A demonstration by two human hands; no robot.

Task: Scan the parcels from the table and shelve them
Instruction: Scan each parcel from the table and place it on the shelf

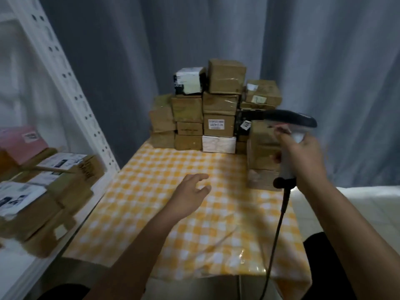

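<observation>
far left: white metal shelf point(71, 87), slotted upright leaning across the view. its lower level holds parcels already put away point(49, 180), brown cartons with printed labels, one pink box behind them. edges blurred.

centre: table under a yellow and white checked cloth point(164, 204). left hand point(190, 193) hovers over the cloth, fingers loose and spread, holding nothing, reaching toward the far end of the table.

far end: stack of parcels point(216, 111), several rows high, mostly brown cartons, one white box at the bottom, one white-labelled box on top left. none has been lifted out.

right: right hand point(303, 154) wraps around the grey handle of a barcode scanner point(287, 120), dark head pointing left at the stack, cable hanging down past the table edge. a separate brown carton point(262, 156) stands just behind the scanner handle, near the right edge; whether it touches the stack i cannot tell.

judgement: between parcels, at the pick-up step. next move likely calls for the free hand to take one carton off the stack, turn its label toward the scanner head, then carry it left to the shelf. pulling from low in the stack could topple it.
</observation>
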